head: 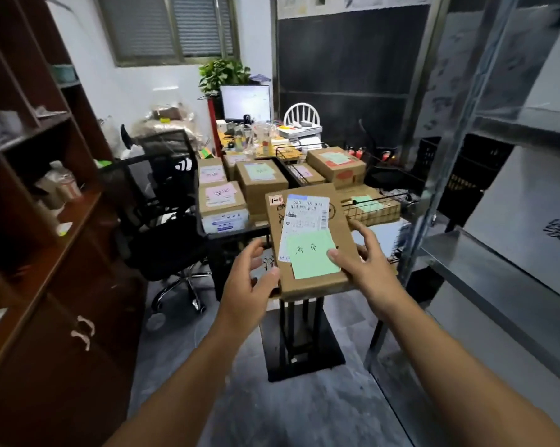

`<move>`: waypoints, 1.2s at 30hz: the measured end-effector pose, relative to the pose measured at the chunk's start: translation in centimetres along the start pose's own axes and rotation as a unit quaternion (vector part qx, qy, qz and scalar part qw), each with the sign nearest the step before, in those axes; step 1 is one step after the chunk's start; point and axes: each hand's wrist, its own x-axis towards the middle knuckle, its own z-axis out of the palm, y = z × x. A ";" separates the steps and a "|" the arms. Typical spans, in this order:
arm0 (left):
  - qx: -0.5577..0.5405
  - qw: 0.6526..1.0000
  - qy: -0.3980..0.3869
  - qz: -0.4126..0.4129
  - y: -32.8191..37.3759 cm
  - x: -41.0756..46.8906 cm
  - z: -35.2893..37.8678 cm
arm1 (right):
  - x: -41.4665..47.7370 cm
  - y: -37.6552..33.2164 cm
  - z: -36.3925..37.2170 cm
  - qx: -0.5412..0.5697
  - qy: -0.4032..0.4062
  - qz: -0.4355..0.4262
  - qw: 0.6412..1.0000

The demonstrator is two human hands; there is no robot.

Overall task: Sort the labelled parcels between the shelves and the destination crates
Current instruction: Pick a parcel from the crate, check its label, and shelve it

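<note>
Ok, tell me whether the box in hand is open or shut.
Shut: the box top lies flat under a shipping label and green note, gripped by the left hand and right hand.

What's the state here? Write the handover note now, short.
Left grip: holds the green-noted parcel by its left edge.
Right grip: holds its right edge, thumb on the green note.
Other labelled parcels sit on the table; some in the wire crates.
Done: this parcel is in hand.
Left: place it by its note, then sort those on the table.
</note>
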 end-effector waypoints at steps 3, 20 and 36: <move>0.007 0.999 0.035 -0.001 -0.6 2.9 -1.1 | 4.3 -1.0 -0.3 -0.013 -0.030 0.011 0.999; 0.111 0.993 0.029 -0.032 -3.9 21.9 1.6 | 29.6 -0.8 -2.2 -0.075 -0.192 0.050 0.977; 0.319 0.923 0.216 -0.014 -7.6 21.7 6.1 | 37.0 0.7 1.1 -0.188 -0.063 -0.034 0.980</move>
